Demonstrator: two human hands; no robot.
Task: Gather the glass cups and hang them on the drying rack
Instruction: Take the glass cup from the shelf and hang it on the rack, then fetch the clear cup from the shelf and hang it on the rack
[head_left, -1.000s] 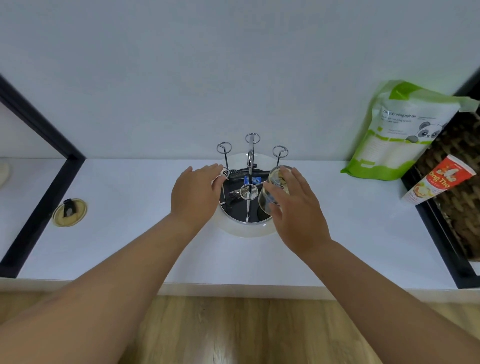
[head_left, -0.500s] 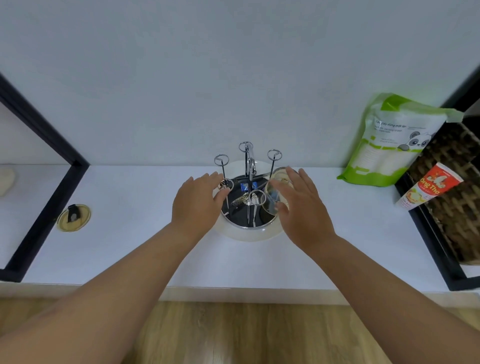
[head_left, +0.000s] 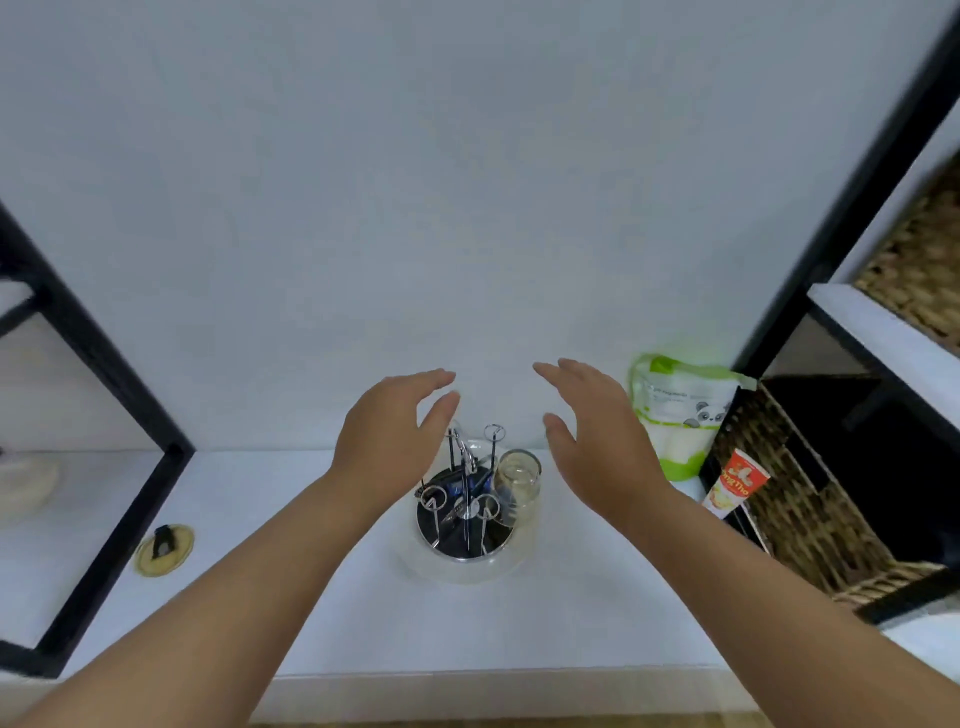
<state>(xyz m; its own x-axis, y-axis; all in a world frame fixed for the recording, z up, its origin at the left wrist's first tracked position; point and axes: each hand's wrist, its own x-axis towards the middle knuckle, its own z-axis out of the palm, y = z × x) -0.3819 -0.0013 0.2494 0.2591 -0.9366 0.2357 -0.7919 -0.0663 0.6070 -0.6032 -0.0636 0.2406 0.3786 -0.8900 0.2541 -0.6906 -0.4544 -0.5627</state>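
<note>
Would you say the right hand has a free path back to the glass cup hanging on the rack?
Probably yes. The right hand is open, holding nothing, beside and above the glass cup, which sits on the drying rack's right side with nothing between them.
</note>
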